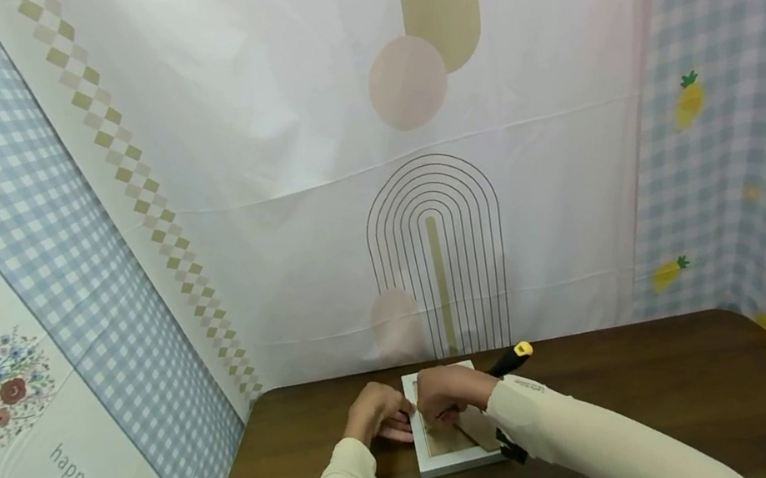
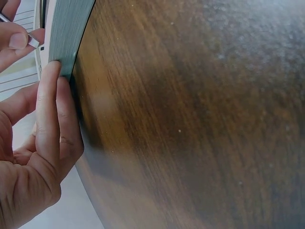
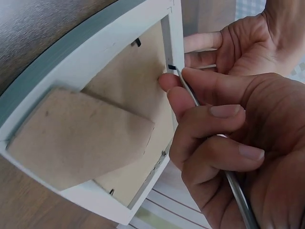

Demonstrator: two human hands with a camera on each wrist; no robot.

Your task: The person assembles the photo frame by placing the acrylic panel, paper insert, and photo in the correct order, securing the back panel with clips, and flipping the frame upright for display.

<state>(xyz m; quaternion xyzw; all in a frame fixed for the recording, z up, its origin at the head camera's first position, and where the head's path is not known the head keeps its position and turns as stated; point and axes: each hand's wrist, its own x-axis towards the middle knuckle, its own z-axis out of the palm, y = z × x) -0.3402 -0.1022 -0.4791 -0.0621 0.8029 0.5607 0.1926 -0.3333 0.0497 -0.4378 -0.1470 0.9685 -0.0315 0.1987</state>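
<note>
A white picture frame (image 1: 458, 461) lies on the table with its back up. Its brown backing board (image 3: 128, 71) shows, and a brown stand flap (image 3: 81, 138) juts from it. My right hand (image 1: 454, 389) grips a screwdriver (image 1: 511, 359) with a black and yellow handle by its metal shaft (image 3: 239, 198). The flat tip is right at a small black metal tab (image 3: 172, 67) on the inner edge of the frame, and the fingertips pinch close behind it. Along the outer left side, my left hand (image 1: 379, 410) touches the frame with fairly straight fingers.
The dark wooden table (image 1: 622, 393) extends to both sides of the frame. A patterned cloth (image 1: 314, 284) hangs at its back edge, with checked cloths at left and right. More small tabs (image 3: 111, 192) line the backing board's edge.
</note>
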